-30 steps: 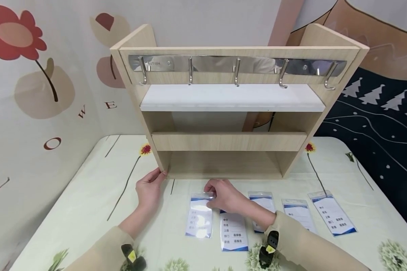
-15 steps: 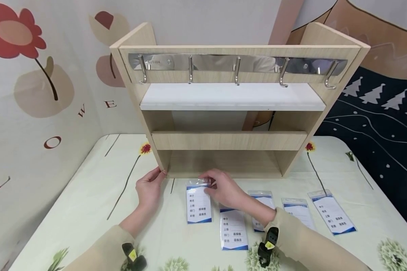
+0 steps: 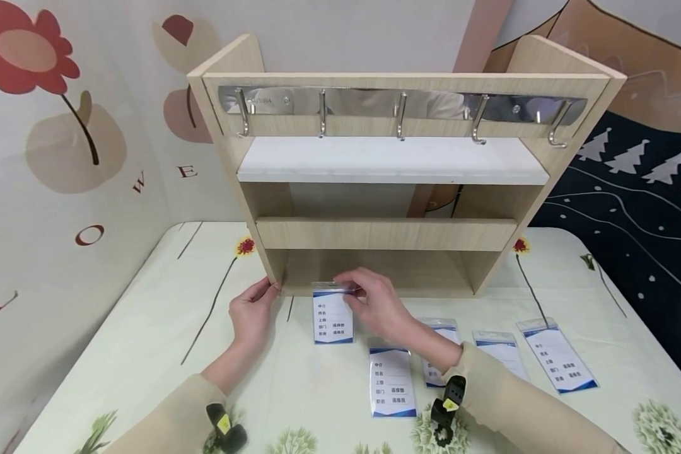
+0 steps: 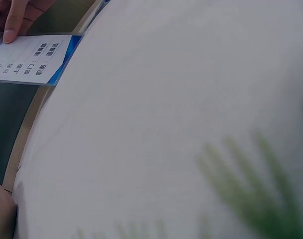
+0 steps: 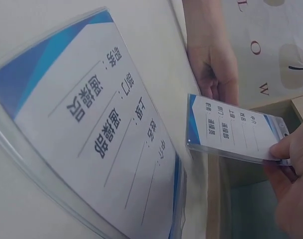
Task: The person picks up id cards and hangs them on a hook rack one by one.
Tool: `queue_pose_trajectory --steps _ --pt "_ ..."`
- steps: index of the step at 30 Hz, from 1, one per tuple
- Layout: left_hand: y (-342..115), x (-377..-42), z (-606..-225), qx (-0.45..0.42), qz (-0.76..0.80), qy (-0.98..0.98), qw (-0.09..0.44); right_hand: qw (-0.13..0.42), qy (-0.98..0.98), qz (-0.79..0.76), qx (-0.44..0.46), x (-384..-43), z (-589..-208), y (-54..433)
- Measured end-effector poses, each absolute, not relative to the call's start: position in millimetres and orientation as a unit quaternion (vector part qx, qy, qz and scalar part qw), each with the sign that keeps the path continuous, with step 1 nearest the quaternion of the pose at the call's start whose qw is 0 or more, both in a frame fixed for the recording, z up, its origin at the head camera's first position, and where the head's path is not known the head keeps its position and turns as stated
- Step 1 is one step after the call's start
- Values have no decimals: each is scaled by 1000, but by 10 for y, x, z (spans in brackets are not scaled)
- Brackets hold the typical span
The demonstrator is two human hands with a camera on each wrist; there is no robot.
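My right hand [image 3: 377,308] pinches the top edge of a clear-sleeved name badge [image 3: 333,320] between thumb and fingers. Lifted off the table, the badge hangs in front of the rack's lower opening, printed side out. In the right wrist view, the thumb lies over one end of that badge [image 5: 231,130]. My left hand [image 3: 252,318] grips the lower left corner of a pale wooden rack [image 3: 386,234], thumb at the front edge. Several metal hooks [image 3: 400,116] line the rack's top rail. Another badge [image 3: 391,384] lies just below the right hand.
More badges lie on the table to the right, one partly under the right forearm [image 3: 439,331], another [image 3: 499,353] beside it and a tilted one [image 3: 558,360]. The cloth-covered table [image 3: 142,353] meets a patterned curtain [image 3: 62,252] at the left.
My right hand has carried the badge up and away from me, from the table to the rack's lower opening. The left hand stays at the rack's corner.
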State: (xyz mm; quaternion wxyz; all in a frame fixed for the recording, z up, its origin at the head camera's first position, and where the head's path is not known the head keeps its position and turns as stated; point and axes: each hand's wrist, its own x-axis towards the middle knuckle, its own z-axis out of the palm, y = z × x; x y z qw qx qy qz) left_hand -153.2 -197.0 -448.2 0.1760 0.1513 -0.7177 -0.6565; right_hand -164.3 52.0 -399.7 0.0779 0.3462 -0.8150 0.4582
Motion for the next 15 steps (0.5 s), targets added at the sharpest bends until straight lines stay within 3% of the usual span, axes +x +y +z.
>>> queue_pose_trajectory --steps 15 --pt "-1958 -1511 -4461 153 -647 -726 175 174 -790 457 369 -1757 -3897 570"
